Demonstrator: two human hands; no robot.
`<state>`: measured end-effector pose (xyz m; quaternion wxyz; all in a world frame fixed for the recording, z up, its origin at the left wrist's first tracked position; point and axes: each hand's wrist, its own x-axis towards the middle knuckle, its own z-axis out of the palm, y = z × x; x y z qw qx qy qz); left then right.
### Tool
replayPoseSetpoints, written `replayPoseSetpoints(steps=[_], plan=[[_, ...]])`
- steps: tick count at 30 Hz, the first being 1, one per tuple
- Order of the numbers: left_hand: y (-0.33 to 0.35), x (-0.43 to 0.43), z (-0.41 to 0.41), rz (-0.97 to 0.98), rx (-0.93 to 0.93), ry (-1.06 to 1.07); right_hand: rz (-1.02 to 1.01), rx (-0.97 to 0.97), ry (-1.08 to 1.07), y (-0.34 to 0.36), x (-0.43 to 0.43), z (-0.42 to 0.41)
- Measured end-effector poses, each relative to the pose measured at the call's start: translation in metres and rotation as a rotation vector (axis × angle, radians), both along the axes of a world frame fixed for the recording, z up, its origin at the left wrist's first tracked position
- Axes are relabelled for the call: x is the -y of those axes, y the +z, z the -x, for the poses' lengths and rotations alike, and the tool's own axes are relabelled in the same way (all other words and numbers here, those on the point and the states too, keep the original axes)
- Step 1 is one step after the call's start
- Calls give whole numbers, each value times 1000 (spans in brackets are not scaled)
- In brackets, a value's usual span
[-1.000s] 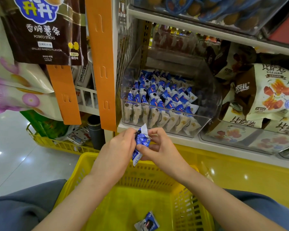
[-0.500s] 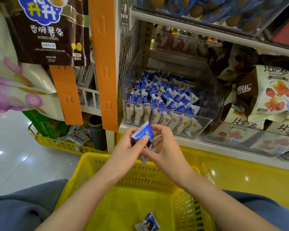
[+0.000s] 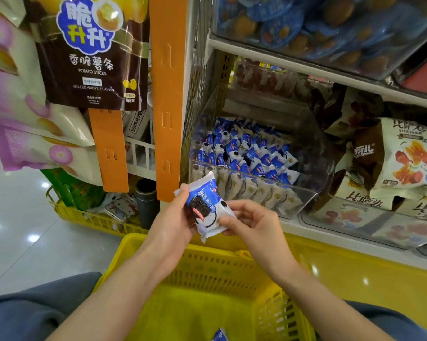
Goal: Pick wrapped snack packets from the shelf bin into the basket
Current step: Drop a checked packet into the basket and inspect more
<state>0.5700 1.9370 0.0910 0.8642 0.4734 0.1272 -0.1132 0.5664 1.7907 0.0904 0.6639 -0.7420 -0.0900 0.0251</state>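
A blue and white wrapped snack packet (image 3: 205, 209) is held face up between both hands, just above the far rim of the yellow basket (image 3: 208, 263). My left hand (image 3: 173, 223) grips its left edge. My right hand (image 3: 250, 223) pinches its right side with thumb and fingers. Behind them, a clear shelf bin (image 3: 303, 190) holds several rows of the same packets (image 3: 246, 156). One more packet (image 3: 219, 335) lies on the basket floor at the bottom edge of view.
An orange hanging strip (image 3: 167, 99) and a potato stick bag (image 3: 89, 52) hang to the left of the bin. Larger snack bags (image 3: 401, 156) fill the shelf to the right. A second yellow basket (image 3: 84, 215) sits on the tiled floor at left.
The packet has been turned from edge-on to face up between the hands and lifted slightly. The view has shifted closer to the shelf.
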Motion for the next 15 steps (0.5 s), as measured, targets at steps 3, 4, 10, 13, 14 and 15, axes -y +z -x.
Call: replayPoseSetpoints(steps=[3,4,10,13,14,15], plan=[[2,0,1,-70,59,-63,-40,-26,-40,1,-1,0],[3,1,2,-120,91,-88,-31,-33,-37,2,-2,1],[1,-7,-2,-249,110,12,367,269,-59,29,6,-16],[4,-8,-5,-262,125,27,470,426,-224,55,19,-60],[6,-8,-6,-260,130,26,538,441,-262,60,22,-78],[8,-7,-7,-258,133,24,624,426,-280,63,24,-95]])
